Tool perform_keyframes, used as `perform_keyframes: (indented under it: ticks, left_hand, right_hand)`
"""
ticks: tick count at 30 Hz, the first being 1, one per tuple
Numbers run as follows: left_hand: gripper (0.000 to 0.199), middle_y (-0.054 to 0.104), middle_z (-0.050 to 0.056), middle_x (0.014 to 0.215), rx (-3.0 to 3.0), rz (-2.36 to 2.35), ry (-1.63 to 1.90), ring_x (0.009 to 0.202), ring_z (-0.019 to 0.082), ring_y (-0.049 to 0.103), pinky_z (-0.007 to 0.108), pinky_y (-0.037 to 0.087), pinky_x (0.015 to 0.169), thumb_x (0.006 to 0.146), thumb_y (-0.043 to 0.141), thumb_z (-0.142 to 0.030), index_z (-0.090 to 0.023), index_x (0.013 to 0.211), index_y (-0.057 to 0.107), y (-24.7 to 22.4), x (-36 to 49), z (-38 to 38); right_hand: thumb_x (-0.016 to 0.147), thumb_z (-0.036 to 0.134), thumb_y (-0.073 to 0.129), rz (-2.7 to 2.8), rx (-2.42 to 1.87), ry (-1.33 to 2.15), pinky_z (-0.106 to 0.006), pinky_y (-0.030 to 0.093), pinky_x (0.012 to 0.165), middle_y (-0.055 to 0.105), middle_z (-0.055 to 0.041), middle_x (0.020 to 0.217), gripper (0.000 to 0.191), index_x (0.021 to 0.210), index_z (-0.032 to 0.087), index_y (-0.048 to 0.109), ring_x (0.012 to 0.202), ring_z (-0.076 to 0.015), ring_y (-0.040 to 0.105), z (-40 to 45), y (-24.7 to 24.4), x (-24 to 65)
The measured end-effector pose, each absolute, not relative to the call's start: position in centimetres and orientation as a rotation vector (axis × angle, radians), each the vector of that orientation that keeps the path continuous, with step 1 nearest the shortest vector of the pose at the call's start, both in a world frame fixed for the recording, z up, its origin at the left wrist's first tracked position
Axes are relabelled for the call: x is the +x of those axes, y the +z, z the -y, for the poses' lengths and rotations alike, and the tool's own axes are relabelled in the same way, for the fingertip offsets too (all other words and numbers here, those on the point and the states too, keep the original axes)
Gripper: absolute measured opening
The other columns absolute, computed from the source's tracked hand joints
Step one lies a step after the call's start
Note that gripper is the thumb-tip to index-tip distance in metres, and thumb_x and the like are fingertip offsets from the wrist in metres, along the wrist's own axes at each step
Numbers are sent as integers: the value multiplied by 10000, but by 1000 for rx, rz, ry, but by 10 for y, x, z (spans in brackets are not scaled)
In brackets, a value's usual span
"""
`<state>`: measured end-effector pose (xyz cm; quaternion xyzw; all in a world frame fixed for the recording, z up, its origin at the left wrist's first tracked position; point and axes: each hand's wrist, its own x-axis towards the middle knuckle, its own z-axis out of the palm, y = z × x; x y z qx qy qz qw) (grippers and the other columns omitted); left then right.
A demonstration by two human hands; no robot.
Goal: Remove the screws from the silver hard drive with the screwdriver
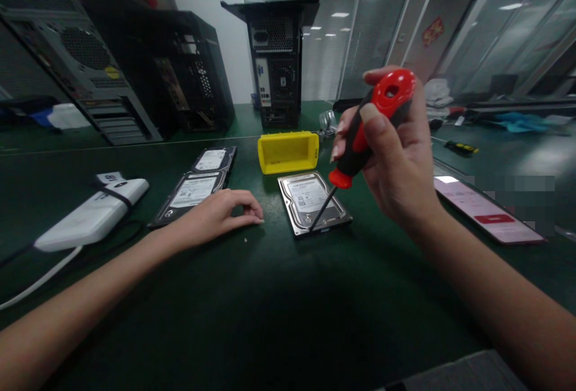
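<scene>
My right hand (400, 166) grips a screwdriver (357, 142) at the hard drive (300, 198)

The green tabletop (243, 319) lies under everything, and toward its far side a black PC tower (275, 64) stands upright. My right hand is raised and wrapped around the red-and-black handle, thumb pressed on the near side. My left hand (229, 211) lies low over the tabletop, half open, its fingers bent and the thumb near the forefinger, just beside two more drives (195, 190). A yellow bin (288, 170) sits on its side, mouth toward me. The hard drive lies flat, label up, between my hands and just in front of that bin. The screwdriver's thin shaft slants across it to its near edge; whether the tip touches, I cannot tell
</scene>
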<state>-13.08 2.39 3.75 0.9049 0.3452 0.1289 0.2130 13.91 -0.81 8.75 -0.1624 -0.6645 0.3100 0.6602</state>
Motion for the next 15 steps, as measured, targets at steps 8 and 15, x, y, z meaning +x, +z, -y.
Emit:
perform_keyframes:
  ticks: [8,15]
  left_hand:
    - [125,710,13,956,2482,-732,111,923,164,660,284,490,876,896,662,-321,-246,933,755,53,-149,-35]
    - [113,709,21,975,2408,-716,11,963,168,659,267,494,896,889,676,-299,-234,942,751,53,-147,-33]
  right_hand:
    - [837,418,700,1510,-385,705,-344,552,681,634,16,903,360,1135,324,521,660,-140,611,10,89,139]
    - [858,393,682,1529,-342,695,-339,545,685,626,22,891,344,1145,308,514,660,-132,620,10,89,139]
